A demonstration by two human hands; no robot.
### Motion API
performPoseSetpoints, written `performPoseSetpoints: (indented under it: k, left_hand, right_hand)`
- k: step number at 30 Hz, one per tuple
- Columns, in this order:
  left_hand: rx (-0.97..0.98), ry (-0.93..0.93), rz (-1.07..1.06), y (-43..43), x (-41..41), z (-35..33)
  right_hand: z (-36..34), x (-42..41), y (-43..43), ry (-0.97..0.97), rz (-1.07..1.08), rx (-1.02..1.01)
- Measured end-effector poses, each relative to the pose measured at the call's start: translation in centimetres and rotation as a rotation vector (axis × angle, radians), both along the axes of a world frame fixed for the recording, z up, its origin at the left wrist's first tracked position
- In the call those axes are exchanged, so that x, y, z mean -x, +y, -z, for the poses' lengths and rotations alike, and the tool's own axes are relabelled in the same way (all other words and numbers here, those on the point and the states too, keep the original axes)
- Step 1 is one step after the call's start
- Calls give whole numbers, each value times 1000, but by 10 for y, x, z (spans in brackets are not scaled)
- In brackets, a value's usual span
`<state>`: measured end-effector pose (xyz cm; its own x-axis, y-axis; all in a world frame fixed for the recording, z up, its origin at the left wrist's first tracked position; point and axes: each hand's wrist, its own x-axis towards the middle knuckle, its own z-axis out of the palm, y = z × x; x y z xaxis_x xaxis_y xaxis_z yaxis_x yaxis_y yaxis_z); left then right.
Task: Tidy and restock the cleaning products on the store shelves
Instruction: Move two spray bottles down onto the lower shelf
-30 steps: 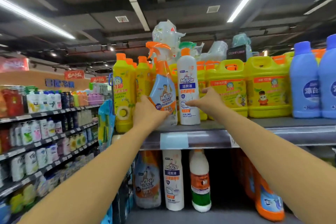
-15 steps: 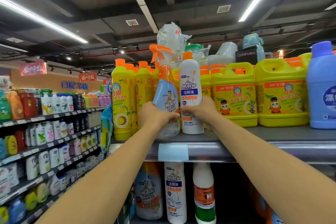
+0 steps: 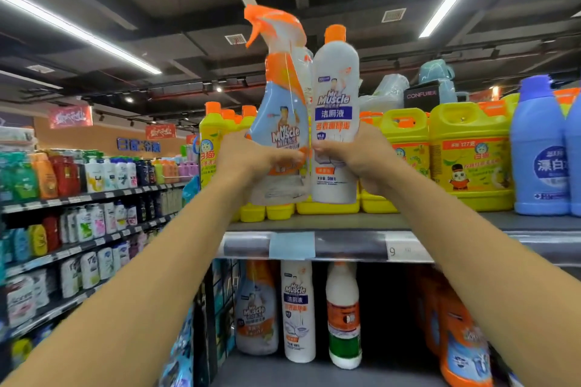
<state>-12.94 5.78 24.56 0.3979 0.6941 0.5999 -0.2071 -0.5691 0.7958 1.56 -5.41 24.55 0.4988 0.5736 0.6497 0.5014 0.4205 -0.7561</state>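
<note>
Gripping orange-trigger spray bottle, white orange-capped bottle, labels facing camera

Spray bottle left of bottle, above shelf.

Both bare arms reach forward and up, left hand and right hand raised side by side, fingers curled closed in a grip

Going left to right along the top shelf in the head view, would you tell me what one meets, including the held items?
Yellow bottles with orange caps → left hand holding the spray bottle → right hand holding the white bottle → yellow jugs → blue bottle.
</note>
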Motion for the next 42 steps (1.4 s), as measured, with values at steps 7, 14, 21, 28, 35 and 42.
performPoseSetpoints:
  k: [7, 14, 21, 28, 35, 42]
  left_hand:
    - [90, -16, 188, -59, 59, 62]
    - [130, 24, 119, -94, 96, 145]
    - [302, 42, 102, -118, 128, 231]
    - [489, 153, 148, -106, 131, 293]
    - [576, 235, 203, -76, 121, 328]
    - [674, 220, 211, -37, 124, 347]
  right_hand:
    - [64, 37, -64, 67, -201, 82]
    - [148, 55, -107, 77, -245, 150]
    - [243, 64, -127, 168, -279, 349]
    - [296, 59, -101, 330, -266, 513]
    - [312, 42, -46, 440, -243, 511]
    - [307, 26, 15, 405, -180, 400]
